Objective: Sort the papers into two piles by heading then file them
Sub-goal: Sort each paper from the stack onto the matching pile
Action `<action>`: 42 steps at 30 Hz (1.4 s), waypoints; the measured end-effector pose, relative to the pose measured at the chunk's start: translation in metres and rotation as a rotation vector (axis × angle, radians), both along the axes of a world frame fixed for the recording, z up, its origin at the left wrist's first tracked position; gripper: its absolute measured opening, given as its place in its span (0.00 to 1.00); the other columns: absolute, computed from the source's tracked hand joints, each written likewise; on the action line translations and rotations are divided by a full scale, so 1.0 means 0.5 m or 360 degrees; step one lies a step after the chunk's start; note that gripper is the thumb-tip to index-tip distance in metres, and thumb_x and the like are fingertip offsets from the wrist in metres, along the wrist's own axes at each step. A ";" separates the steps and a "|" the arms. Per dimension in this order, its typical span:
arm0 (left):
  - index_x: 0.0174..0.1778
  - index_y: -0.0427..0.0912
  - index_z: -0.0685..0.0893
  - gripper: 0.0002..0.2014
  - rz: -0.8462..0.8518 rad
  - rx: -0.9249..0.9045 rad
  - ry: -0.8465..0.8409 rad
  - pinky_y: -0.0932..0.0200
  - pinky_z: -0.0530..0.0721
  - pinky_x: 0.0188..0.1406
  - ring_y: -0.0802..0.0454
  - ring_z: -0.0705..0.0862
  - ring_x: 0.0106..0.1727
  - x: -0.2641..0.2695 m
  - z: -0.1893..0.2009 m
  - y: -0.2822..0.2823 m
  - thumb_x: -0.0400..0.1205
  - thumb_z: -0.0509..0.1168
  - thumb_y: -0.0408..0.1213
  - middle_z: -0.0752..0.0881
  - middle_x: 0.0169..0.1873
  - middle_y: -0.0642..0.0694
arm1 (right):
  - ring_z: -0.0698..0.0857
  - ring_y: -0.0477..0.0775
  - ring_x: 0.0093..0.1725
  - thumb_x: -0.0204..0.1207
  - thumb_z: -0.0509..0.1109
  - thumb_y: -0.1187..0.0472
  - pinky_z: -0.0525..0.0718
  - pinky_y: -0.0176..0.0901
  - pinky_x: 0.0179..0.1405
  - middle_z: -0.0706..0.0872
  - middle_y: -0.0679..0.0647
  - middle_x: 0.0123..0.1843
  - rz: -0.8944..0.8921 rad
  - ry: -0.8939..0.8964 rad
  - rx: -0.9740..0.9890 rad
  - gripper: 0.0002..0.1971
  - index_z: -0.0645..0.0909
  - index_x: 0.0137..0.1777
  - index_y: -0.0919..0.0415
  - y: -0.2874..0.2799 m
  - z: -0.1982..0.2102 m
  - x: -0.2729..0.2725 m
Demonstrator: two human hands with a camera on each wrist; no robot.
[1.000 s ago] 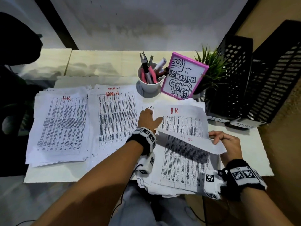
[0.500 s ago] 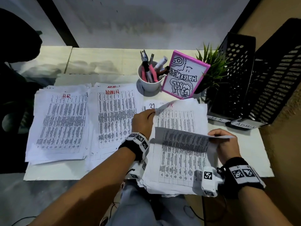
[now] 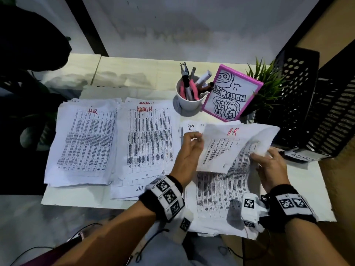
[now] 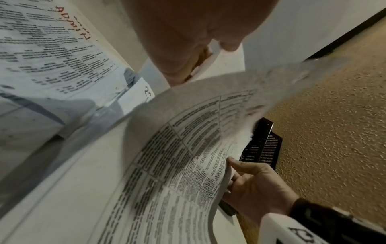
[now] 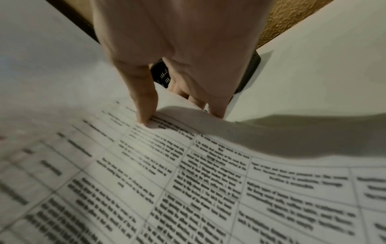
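White paper covers most of the desk (image 3: 299, 191). From the head view, the person lifts one sheet (image 3: 228, 148) headed HR in red, raised and curling above the unsorted stack (image 3: 217, 198) at the near right. The left hand (image 3: 189, 156) pinches the sheet's left edge with curled fingers; the right hand (image 3: 270, 167) holds its right edge, thumb on top. Farther left lie two piles side by side: the HR pile (image 3: 82, 143) at the far left and the ADMIN pile (image 3: 148, 144) just beside it, their edges overlapping. Behind them stand a white cup (image 3: 189, 101) of pens, a pink-framed drawing (image 3: 230, 93) and a small green plant (image 3: 267, 85). Two black perforated file holders (image 3: 315, 104) stand at the right edge, one labelled ADMIN.

From the left wrist, the left hand (image 4: 198, 31) fills the top, its fingertips hidden behind the bowed sheet (image 4: 188, 148). The ADMIN pile (image 4: 52, 46) lies flat at upper left. The right hand (image 4: 256, 181) grips the sheet's far edge, with the file holders (image 4: 261, 148) dark behind it.

From the right wrist, the right hand (image 5: 171, 49) comes down on the sheet (image 5: 188, 181): the thumb presses its printed face while the other fingers curl under the edge.
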State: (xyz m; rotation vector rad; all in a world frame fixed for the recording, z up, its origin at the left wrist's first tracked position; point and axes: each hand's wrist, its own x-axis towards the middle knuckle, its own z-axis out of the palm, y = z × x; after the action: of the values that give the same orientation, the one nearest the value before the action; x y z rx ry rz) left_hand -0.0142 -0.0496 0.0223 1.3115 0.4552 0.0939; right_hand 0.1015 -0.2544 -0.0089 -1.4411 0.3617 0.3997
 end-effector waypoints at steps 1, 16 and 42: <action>0.54 0.65 0.71 0.20 -0.0001 0.0017 -0.0004 0.44 0.80 0.65 0.51 0.83 0.59 0.000 0.005 -0.003 0.72 0.63 0.67 0.82 0.60 0.50 | 0.86 0.42 0.30 0.70 0.66 0.80 0.80 0.28 0.25 0.89 0.47 0.32 -0.0003 0.0020 0.0044 0.17 0.78 0.51 0.58 0.004 0.002 -0.001; 0.42 0.51 0.65 0.18 0.0742 0.0743 0.0053 0.57 0.80 0.32 0.53 0.83 0.36 -0.120 0.042 0.299 0.77 0.67 0.27 0.82 0.48 0.51 | 0.84 0.44 0.24 0.72 0.74 0.68 0.83 0.33 0.23 0.87 0.51 0.33 0.0212 0.0004 -0.0123 0.08 0.81 0.47 0.59 0.126 0.001 0.007; 0.63 0.42 0.78 0.23 0.0672 0.1684 0.1336 0.35 0.60 0.76 0.35 0.61 0.79 -0.266 -0.119 0.644 0.72 0.63 0.24 0.63 0.79 0.37 | 0.85 0.64 0.51 0.66 0.76 0.70 0.79 0.48 0.49 0.86 0.68 0.56 -0.0169 0.0095 -0.1658 0.19 0.84 0.58 0.66 0.098 -0.046 -0.008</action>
State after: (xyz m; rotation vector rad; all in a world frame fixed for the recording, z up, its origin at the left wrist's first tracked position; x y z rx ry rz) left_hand -0.1471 0.2726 -0.0372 2.2582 1.5414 0.1415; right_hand 0.0975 -0.2053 -0.0318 -2.4069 0.7553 0.1517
